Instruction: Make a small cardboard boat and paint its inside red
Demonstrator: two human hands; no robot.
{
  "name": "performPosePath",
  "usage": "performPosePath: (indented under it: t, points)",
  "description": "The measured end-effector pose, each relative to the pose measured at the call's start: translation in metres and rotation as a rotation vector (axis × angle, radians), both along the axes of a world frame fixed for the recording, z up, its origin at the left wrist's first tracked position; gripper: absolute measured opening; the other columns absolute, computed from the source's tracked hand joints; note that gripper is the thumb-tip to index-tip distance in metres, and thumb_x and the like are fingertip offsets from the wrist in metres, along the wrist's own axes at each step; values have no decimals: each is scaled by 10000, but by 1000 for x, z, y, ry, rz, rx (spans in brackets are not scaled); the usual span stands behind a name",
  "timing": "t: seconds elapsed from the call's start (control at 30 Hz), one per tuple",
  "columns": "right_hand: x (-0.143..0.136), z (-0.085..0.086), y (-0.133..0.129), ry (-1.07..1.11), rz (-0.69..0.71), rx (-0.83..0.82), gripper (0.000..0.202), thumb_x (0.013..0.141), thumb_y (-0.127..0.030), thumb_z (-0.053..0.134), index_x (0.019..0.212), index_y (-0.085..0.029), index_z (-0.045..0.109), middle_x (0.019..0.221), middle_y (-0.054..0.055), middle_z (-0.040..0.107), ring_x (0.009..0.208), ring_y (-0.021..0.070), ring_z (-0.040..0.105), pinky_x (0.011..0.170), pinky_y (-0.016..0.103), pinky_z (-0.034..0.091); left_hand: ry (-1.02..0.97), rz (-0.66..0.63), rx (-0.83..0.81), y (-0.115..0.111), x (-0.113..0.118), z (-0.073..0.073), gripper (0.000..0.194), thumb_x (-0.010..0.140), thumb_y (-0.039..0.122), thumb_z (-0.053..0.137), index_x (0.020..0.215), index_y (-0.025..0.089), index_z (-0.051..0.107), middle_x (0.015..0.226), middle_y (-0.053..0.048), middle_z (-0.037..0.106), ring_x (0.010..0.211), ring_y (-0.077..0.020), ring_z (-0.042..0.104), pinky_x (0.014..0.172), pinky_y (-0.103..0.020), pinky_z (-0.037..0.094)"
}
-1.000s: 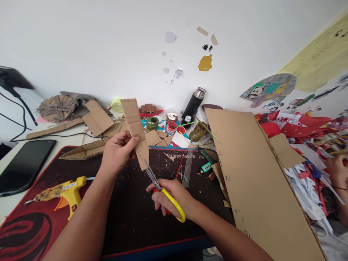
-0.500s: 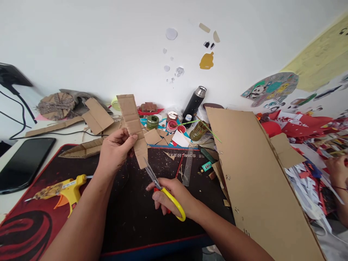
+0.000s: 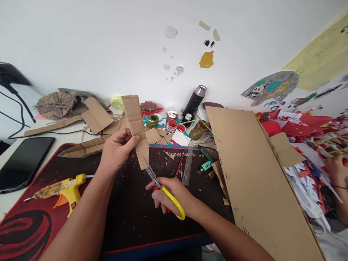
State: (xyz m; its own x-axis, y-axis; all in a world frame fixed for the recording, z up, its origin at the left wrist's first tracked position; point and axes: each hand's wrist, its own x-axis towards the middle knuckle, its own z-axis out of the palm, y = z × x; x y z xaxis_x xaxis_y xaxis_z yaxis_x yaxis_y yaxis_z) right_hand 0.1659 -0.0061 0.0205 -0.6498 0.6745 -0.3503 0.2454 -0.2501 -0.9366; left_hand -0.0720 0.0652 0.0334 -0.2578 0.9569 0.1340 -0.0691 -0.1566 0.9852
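At the centre of the frame, my left hand (image 3: 119, 149) pinches the creased cardboard strip (image 3: 136, 125) between thumb and fingers; its tapered lower end meets the blades of the yellow-handled scissors (image 3: 174, 201), whose handles my right hand (image 3: 174, 194) grips, just below centre.

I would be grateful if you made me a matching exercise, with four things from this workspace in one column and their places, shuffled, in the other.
1. Creased brown cardboard strip
2. Yellow-handled metal scissors
3. Yellow glue gun
4. Black flask with a silver top

A. On the red part of the mat
B. Behind the open paint jars, near the white wall
C. Held up by the left hand
D. In the right hand, blades at the pointed end of the strip

Right pairs: 1-C, 2-D, 3-A, 4-B.
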Motion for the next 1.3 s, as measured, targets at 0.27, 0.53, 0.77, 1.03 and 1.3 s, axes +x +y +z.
performPosePath:
  t: [0.27, 0.53, 0.77, 1.03, 1.3]
  points:
    - [1, -2, 0, -17, 16, -2, 538, 979, -621, 715, 1254, -158, 716, 732, -22, 679, 469, 84, 574, 458, 186, 446, 0, -12, -21, 1, 0, -2, 245, 800, 422, 885, 781, 225, 740, 604, 17, 590, 421, -110, 465, 388, -244, 368]
    - [4, -10, -2, 15, 12, 32, 553, 999, -635, 696, 1281, -160, 717, 748, -14, 686, 489, 86, 580, 470, 182, 444, -14, -26, -21, 1, 1, -4, 239, 830, 434, 865, 799, 227, 749, 591, 16, 595, 414, -114, 469, 387, -250, 363]
    - [4, -6, -2, 16, 16, 46, 629, 985, -710, 673, 1295, -164, 707, 765, -5, 681, 512, 95, 583, 505, 201, 461, -73, 15, -25, 2, -2, -2, 234, 805, 398, 873, 778, 223, 719, 585, 30, 579, 384, -94, 424, 355, -244, 329]
    - [4, -8, -2, 25, 17, 49, 593, 989, -680, 684, 1278, -163, 712, 752, -11, 681, 502, 92, 582, 498, 198, 461, -13, 8, -8, 1, 0, -1, 240, 825, 406, 870, 773, 223, 723, 571, 30, 570, 395, -101, 449, 377, -242, 350]
    - [3, -8, -2, 17, 13, 31, 561, 986, -649, 700, 1276, -168, 714, 750, -15, 683, 495, 89, 580, 491, 195, 454, -9, -3, -4, 1, 0, -4, 229, 857, 412, 850, 795, 229, 728, 589, 28, 581, 403, -103, 458, 379, -242, 352]
